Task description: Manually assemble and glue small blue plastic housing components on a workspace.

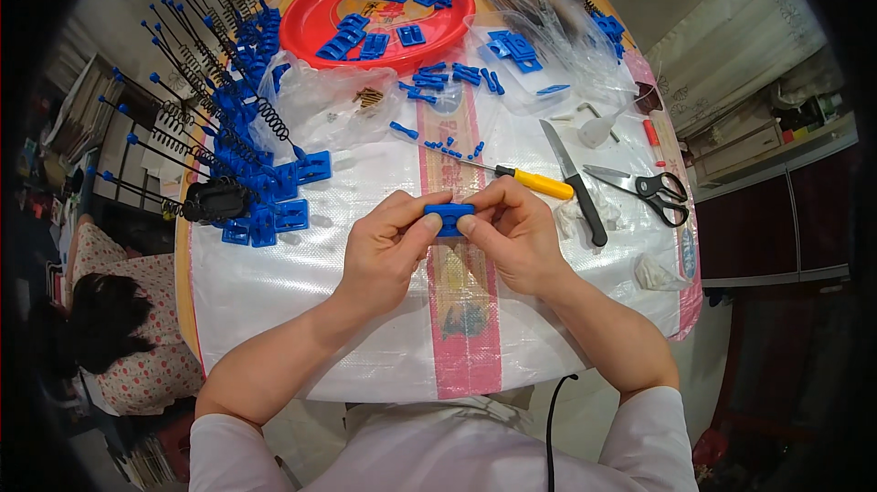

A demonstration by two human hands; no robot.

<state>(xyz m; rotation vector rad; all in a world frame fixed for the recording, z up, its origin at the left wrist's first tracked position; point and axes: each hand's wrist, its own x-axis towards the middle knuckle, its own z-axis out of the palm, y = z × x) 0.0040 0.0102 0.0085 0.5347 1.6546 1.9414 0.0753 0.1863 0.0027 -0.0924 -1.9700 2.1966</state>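
Note:
Between both hands, over the middle of the table, is a small blue plastic part (449,211) with a rounded bar along its top. My left hand (395,241) pinches its left end between thumb and fingers. Its right end is gripped by my right hand (512,229) in the same way. Just beyond my hands lie several tiny blue pegs (449,147) and a screwdriver (544,183) with a yellow and black handle. Farther off are several narrow blue pieces (429,78) and a heap of brass-coloured screws (368,96) on clear plastic.
A red basin (301,31) holding blue parts stands at the back. Blue assemblies with black springs and rods (260,186) crowd the left edge. To the right lie a knife (575,177), scissors (649,189), a white squeeze bottle (598,131) and a red marker (651,136).

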